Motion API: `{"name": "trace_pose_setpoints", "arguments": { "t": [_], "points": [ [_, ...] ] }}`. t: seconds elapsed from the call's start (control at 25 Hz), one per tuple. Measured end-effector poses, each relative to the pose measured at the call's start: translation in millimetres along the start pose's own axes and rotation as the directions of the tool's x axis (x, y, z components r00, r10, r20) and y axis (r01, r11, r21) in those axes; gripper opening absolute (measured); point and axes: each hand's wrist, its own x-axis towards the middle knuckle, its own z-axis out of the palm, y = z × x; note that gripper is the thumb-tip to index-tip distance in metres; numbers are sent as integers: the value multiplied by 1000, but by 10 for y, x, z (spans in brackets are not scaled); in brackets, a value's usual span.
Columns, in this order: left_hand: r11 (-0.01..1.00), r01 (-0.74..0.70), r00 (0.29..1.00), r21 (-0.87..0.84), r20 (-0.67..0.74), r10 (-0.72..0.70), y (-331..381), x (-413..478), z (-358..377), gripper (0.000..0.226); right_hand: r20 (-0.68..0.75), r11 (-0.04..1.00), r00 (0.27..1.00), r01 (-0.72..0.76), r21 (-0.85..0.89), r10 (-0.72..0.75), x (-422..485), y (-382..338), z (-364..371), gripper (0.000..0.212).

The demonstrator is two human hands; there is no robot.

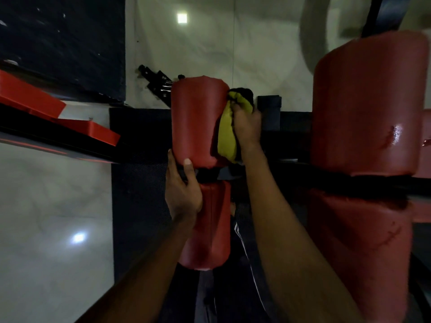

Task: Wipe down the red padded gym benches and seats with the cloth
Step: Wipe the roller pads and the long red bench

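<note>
Yellow cloth (225, 134) in right hand (247, 127), against red roller pad (197, 120).

No text, label, brand, number or sign can be read anywhere in this view. The red padded rollers (199, 122) and the yellow cloth (226, 136) show plain surfaces with no print, and the black frame parts (161, 86) behind them are too dark and blurred to show any marking.
</note>
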Motion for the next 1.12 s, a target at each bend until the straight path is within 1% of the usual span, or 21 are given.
{"name": "trace_pose_setpoints", "arguments": {
  "t": [0.04, 0.08, 0.12, 0.16, 0.24, 0.28, 0.4, 0.56, 0.6, 0.64, 0.68, 0.76, 0.8, 0.84, 0.88, 0.96, 1.0, 1.04, 1.12],
  "points": [
    [1000, -2, 1000, -9, 3, 2, -8, 9, -1, 65, 7, 997, 998, 66, -47, -66, -166, 84, 14, 14],
    [1000, -9, 1000, -17, 5, 9, -23, 19, -1, 66, 12, 979, 990, 143, -145, -143, -326, 150, 30, 27],
    [1000, -16, 1000, -21, 7, 16, -37, 19, 0, 67, 15, 946, 973, 229, -231, -232, -415, 200, 59, 38],
    [1000, -16, 1000, -27, 13, 16, -44, 23, -4, 69, 11, 905, 944, 320, -281, -331, -425, 227, 101, 46],
    [999, -11, 1000, -44, 28, 12, -52, 29, -4, 69, 23, 827, 875, 465, -317, -484, -332, 155, 175, 52],
    [999, -11, 999, -53, 30, 12, -49, 37, -7, 68, 42, 782, 842, 516, -350, -537, -265, 110, 226, 53],
    [997, -9, 999, -77, 38, 12, -63, 44, -32, 70, 178, 593, 742, 635, -496, -647, -158, 42, 306, 56],
    [988, -8, 995, -156, 99, 24, -98, 54, -80, 74, 359, 318, 637, 700, -639, -682, -159, 15, 247, 60],
    [985, -16, 994, -172, 105, 35, -92, 59, -68, 72, 383, 259, 621, 698, -668, -684, -144, -41, 264, 60],
    [980, -17, 993, -197, 109, 39, -106, 67, -76, 70, 397, 223, 614, 692, -687, -682, -140, -97, 306, 60],
    [973, -7, 992, -231, 124, 36, -139, 64, -97, 67, 391, 219, 628, 674, -705, -673, -145, -134, 363, 59],
    [954, 10, 982, -298, 182, 46, -291, 13, -151, 66, 340, 264, 677, 624, -736, -653, -213, -153, 485, 60],
    [955, 14, 977, -297, 208, 50, -396, -64, -184, 68, 337, 266, 690, 611, -746, -640, -269, -131, 525, 61],
    [964, 12, 972, -264, 227, 51, -497, -171, -233, 71, 372, 219, 685, 612, -760, -626, -338, -99, 530, 63],
    [974, -1, 969, -225, 242, 57, -571, -294, -274, 73, 442, 118, 663, 623, -773, -604, -413, -52, 503, 64],
    [983, -39, 964, -182, 252, 85, -657, -459, -322, 73, 630, -159, 576, 660, -735, -521, -592, 7, 442, 63],
    [983, -52, 963, -175, 250, 96, -668, -482, -332, 72, 694, -255, 553, 666, -701, -462, -636, -18, 467, 62],
    [984, -52, 963, -171, 253, 95, -654, -480, -340, 72, 721, -302, 556, 664, -684, -413, -655, -84, 543, 61],
    [983, -22, 961, -183, 266, 71, -622, -445, -351, 73, 677, -297, 630, 610, -734, -379, -666, -233, 835, 56]
  ]
}}
